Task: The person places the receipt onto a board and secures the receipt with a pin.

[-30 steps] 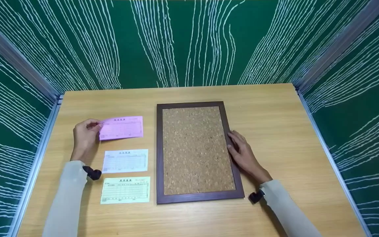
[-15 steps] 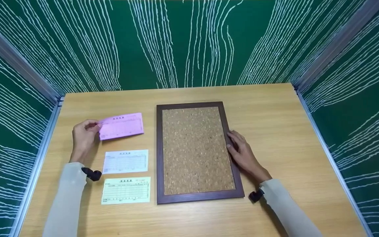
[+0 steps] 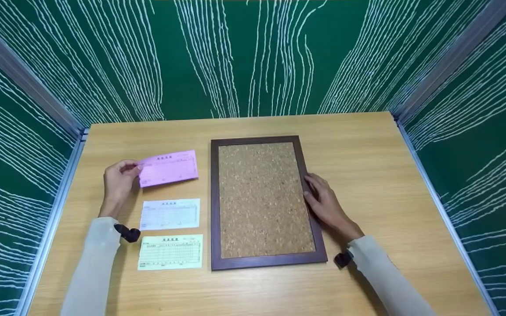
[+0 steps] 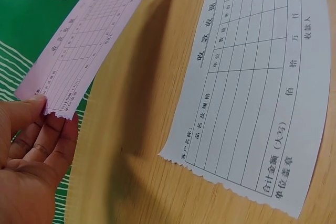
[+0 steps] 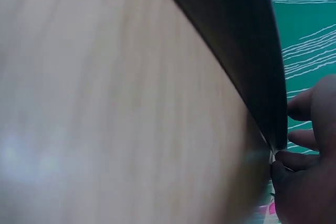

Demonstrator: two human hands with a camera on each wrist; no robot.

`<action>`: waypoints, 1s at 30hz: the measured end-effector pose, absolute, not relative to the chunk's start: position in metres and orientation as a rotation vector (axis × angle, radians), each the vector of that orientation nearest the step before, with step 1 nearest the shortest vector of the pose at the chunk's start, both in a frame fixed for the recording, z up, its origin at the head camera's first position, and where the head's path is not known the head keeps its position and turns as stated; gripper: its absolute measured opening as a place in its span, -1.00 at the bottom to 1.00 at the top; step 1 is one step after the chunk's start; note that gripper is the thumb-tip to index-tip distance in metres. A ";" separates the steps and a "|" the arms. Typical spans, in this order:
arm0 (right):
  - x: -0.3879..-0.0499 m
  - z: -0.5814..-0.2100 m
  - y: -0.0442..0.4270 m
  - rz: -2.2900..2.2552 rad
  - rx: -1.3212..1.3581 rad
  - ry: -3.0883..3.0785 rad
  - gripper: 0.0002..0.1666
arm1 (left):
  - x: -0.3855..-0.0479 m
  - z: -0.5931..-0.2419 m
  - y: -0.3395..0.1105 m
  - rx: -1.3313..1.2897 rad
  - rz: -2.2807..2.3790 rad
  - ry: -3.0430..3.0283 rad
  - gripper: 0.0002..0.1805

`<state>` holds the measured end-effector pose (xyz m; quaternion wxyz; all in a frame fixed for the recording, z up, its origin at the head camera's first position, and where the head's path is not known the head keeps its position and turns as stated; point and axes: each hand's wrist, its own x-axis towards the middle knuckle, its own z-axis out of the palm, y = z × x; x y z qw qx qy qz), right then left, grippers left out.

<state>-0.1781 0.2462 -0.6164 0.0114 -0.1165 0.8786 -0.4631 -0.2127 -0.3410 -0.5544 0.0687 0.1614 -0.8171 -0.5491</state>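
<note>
Paper slip point(image 3: 169, 169), pink, is hanging tilted above the worktop point(image 3: 358, 145), left of centre in the head view; the left hand point(image 3: 119, 182) is pinching its left end between thumb and fingers. Right of centre, the right hand point(image 3: 327, 205) is resting relaxed fingers against the edge of the cork board point(image 3: 264, 202). Sound handling is likely calling for a light pinch, sparing the sheet creases, and contact stopping the board sliding.

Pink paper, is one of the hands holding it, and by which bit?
Yes: the left hand pinches the pink paper by its ragged left edge, between thumb and fingers.
</note>
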 end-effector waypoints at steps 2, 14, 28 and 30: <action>-0.179 -0.614 0.246 -1.450 -0.360 2.741 -0.38 | -0.213 -0.553 -0.340 0.482 -1.652 -2.463 -0.73; -0.186 -0.607 0.235 -1.502 -0.399 2.772 -0.43 | -0.210 -0.554 -0.332 0.435 -1.718 -2.398 -0.75; -0.195 -0.591 0.216 -1.474 -0.507 2.760 -0.40 | -0.209 -0.550 -0.319 0.396 -1.825 -2.328 -0.75; -0.197 -0.589 0.214 -1.470 -0.525 2.758 -0.40 | -0.209 -0.549 -0.318 0.385 -1.839 -2.315 -0.75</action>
